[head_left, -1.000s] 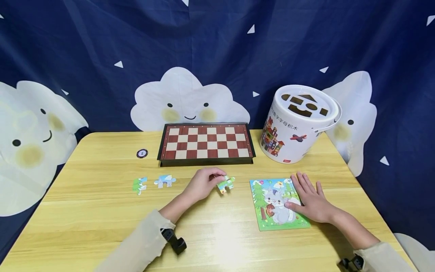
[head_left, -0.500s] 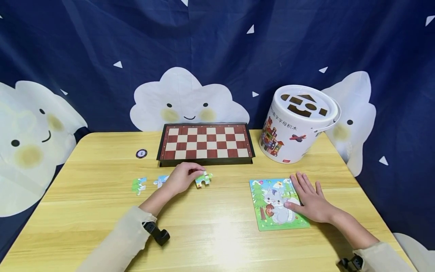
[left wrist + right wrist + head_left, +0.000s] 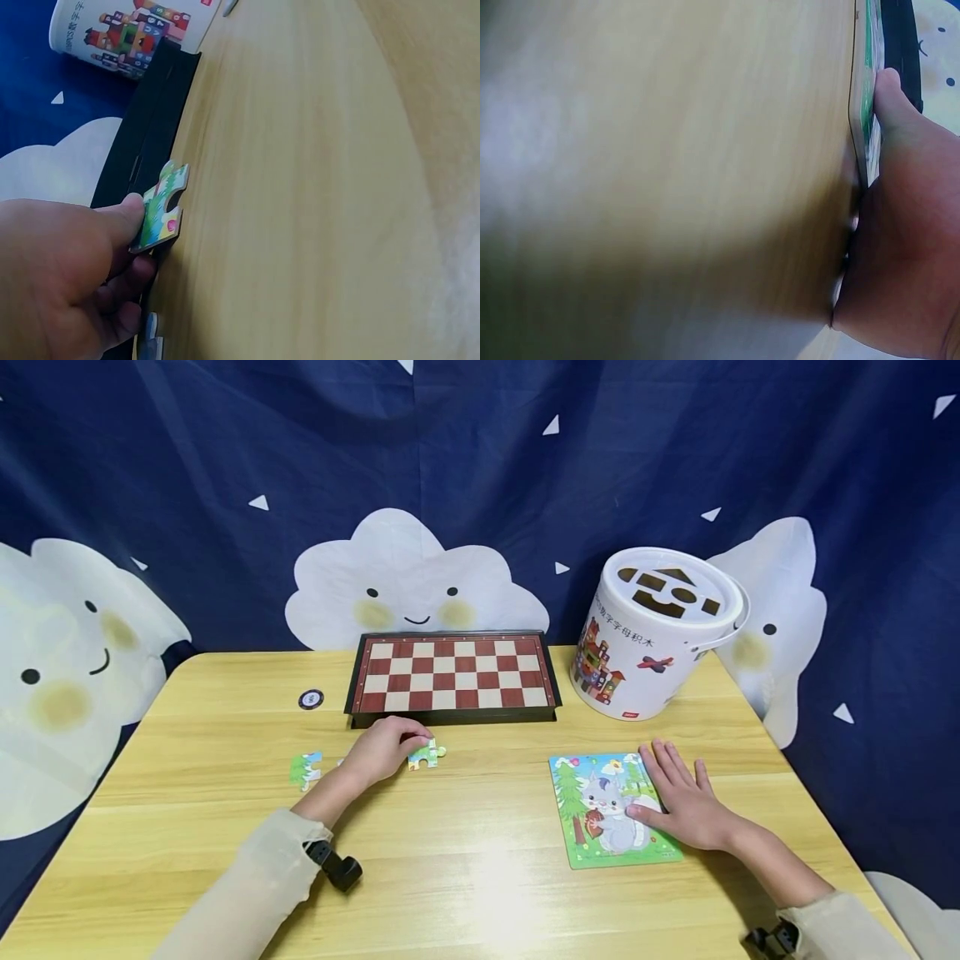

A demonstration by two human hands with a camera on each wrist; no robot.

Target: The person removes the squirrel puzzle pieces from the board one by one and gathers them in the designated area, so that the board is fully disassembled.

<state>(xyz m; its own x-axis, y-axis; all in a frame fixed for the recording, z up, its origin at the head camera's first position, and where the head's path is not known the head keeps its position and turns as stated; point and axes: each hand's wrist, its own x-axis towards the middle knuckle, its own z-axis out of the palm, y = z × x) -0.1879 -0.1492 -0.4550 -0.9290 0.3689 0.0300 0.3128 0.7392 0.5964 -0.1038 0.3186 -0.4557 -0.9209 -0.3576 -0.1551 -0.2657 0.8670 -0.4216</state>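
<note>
In front of the folded chessboard (image 3: pixel 453 677), the left hand (image 3: pixel 382 750) pinches a green jigsaw piece (image 3: pixel 425 754) between thumb and curled fingers, just above the wooden table (image 3: pixel 480 877). The right hand (image 3: pixel 686 806) lies flat, fingers straight, on the squirrel puzzle board (image 3: pixel 600 814), well apart to the right.

Loose puzzle pieces: two in view, one held (image 3: pixel 426 754) and one lying (image 3: pixel 305 768), a third possibly hidden. Puzzle board (image 3: pixel 600 814), chessboard (image 3: pixel 453 677), bucket (image 3: pixel 652 639), round token (image 3: pixel 311 699): one each. Hands: two, left (image 3: pixel 382 749) and right (image 3: pixel 686 802).
</note>
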